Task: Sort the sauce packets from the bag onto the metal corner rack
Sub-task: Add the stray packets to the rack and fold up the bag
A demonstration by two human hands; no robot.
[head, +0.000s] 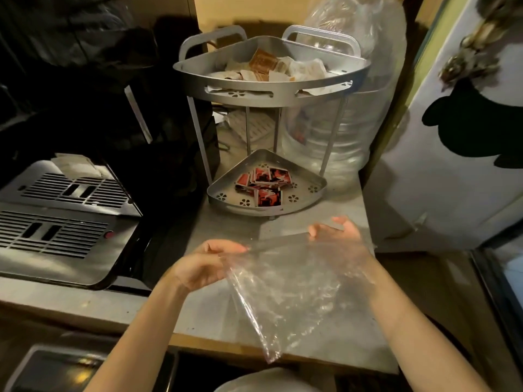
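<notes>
Left hand (203, 264) fingers pinched on the left end of the clear bag's (285, 292) mouth; right hand (336, 236) grips the right end, fingers curled through the film. Mouth edge stretched left-right between them, bag hanging near-side, looks empty. Red packets (263, 183) sit on the rack's (271, 89) lower tray, pale ones on top, straight beyond the hands; the right hand is nearer.

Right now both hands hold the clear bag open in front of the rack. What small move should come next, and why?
Probably set the clear bag aside. It looks empty: nothing shows through the plastic stretched between the left hand and the right hand. Red packets already lie on the lower tray of the metal corner rack, and pale and brown packets fill the top tray.
</notes>
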